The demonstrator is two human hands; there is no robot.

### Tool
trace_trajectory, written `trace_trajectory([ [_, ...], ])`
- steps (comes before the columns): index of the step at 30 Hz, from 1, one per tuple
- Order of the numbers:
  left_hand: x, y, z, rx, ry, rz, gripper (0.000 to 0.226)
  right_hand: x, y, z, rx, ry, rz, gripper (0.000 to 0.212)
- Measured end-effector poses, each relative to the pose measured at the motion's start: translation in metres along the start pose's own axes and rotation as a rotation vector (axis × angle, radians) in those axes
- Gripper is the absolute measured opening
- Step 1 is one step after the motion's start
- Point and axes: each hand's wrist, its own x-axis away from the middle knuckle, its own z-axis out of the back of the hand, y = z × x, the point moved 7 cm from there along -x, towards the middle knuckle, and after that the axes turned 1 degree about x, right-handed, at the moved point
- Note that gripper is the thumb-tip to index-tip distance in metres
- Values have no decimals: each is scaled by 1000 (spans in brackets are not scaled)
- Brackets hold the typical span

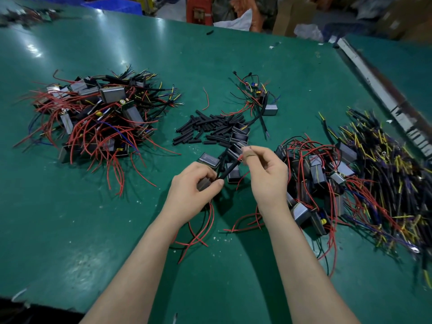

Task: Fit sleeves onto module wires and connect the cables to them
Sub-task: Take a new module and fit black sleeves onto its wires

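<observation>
Module [205,183] gripped in left hand [194,185]; sleeve [230,169] and red wire end pinched by right hand [266,174], mid-table. Risk: wire strands snagged at sleeve mouth, sleeve dropped among loose sleeves [210,129].

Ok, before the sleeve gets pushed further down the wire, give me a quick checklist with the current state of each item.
1. Module held steady: left hand grips a module. Ok.
2. Sleeve in hand: the black sleeve runs between both hands. Ok.
3. Wire end controlled: right hand pinches the red wire tip. Ok.
4. Wire fully through the sleeve: blurred at the fingers. Cannot tell.
5. Spare sleeves within reach: sleeve pile lies just beyond the hands. Ok.
6. Cables for connecting: cable pile at right. Ok.
</observation>
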Motion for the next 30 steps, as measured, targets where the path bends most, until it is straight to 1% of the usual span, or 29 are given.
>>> trace_trajectory([
  [4, 1, 1, 0, -16, -18, 3, 19, 1, 0, -3, -2, -28, 3, 16],
  [6, 2, -1, -1, -31, -13, 1, 9, 1, 1, -5, -39, -66, -9, 15],
  [8, 2, -2, 3, 29, 39, 11, 4, 2, 2, -9, -41, -109, -17, 14],
  [10, 1, -3, 6, 81, 90, 5, 6, 4, 3, -13, -25, -157, -32, 12],
  [12, 0, -6, 7, 109, 102, 11, 8, 5, 6, -16, -7, -185, -60, 10],
  [15, -3, -17, 7, 212, 98, 107, 5, -1, 4, -17, -19, -148, -92, 11],
  [18, -5, -23, 8, 280, 118, 162, 11, -16, -6, -16, 64, -95, -57, 14],
  [20, -6, -25, 9, 307, 135, 179, 13, -35, -15, -23, 212, -119, -17, 9],
  [21, -7, -25, 9, 324, 146, 186, 12, -46, -19, -31, 336, -164, 4, 6],
  [22, -7, -24, 9, 341, 156, 190, 12, -58, -22, -43, 472, -228, 26, 7],
  [26, -8, -23, 10, 332, 191, 182, 19, -98, -21, -100, 967, -509, 189, 30],
  [28, -9, -24, 11, 326, 189, 179, 19, -111, -9, -121, 1182, -592, 241, 42],
  [30, -9, -26, 11, 339, 187, 176, 20, -119, 5, -134, 1334, -655, 256, 46],
])
